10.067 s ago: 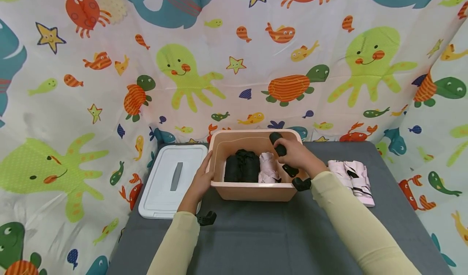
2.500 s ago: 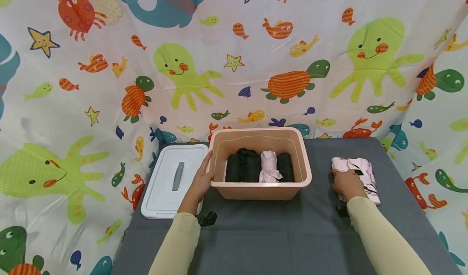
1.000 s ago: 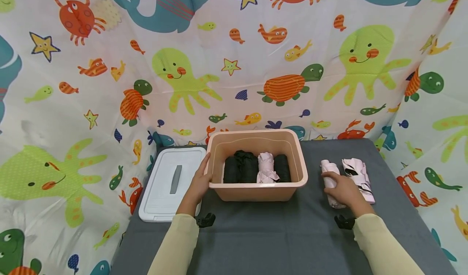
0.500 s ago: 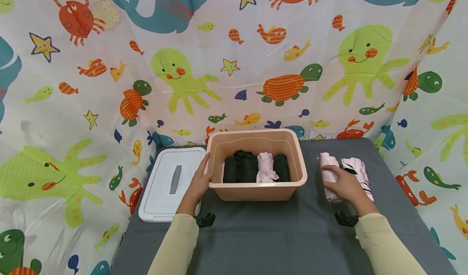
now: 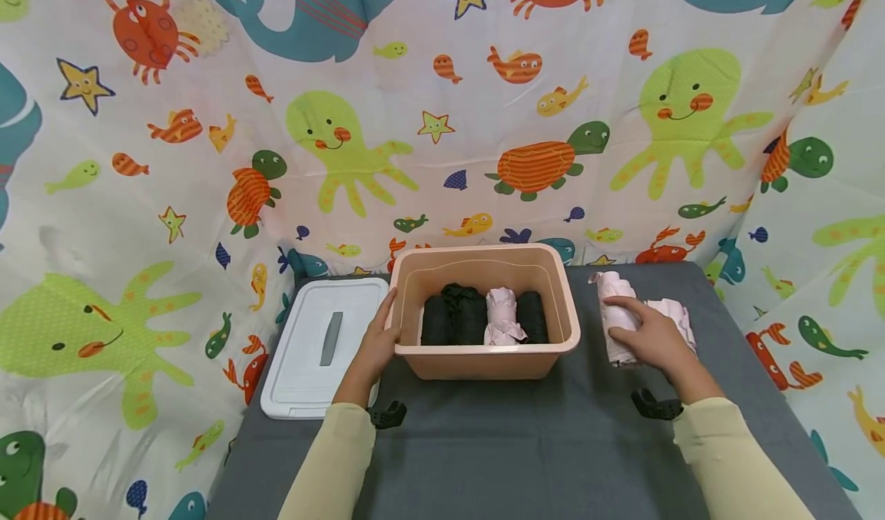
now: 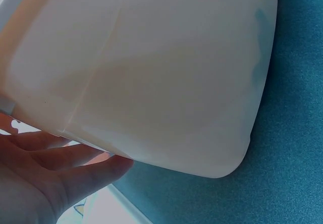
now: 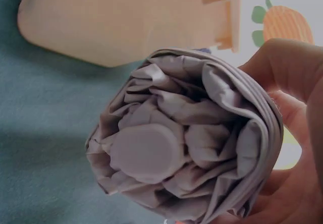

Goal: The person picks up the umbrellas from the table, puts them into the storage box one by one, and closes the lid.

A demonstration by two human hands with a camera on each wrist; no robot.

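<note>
My right hand point(image 5: 650, 336) grips a folded pink umbrella point(image 5: 613, 316), fingers and thumb around its sides. In the right wrist view the umbrella's end point(image 7: 146, 153) shows a round knob amid bunched cloth folds. A second pink bundle point(image 5: 674, 316) with black marks lies partly hidden behind that hand. My left hand point(image 5: 376, 351) rests with fairly straight fingers along the left side of a peach plastic bin point(image 5: 484, 364). Inside the bin lie a black folded umbrella point(image 5: 531, 316), a pink one point(image 5: 502, 316) and bunched black rolls point(image 5: 454, 316), side by side.
A white lid point(image 5: 290, 382) with a grey handle point(image 5: 330, 339) lies on the dark grey table point(image 5: 498, 443), left of the bin. A sea-animal patterned curtain point(image 5: 415, 220) stands around the back and sides.
Earlier, my right hand set a black umbrella in the bin, then reached to the pink bundles. It now holds one pink umbrella, moved slightly left and away from me. The left hand stays put.
</note>
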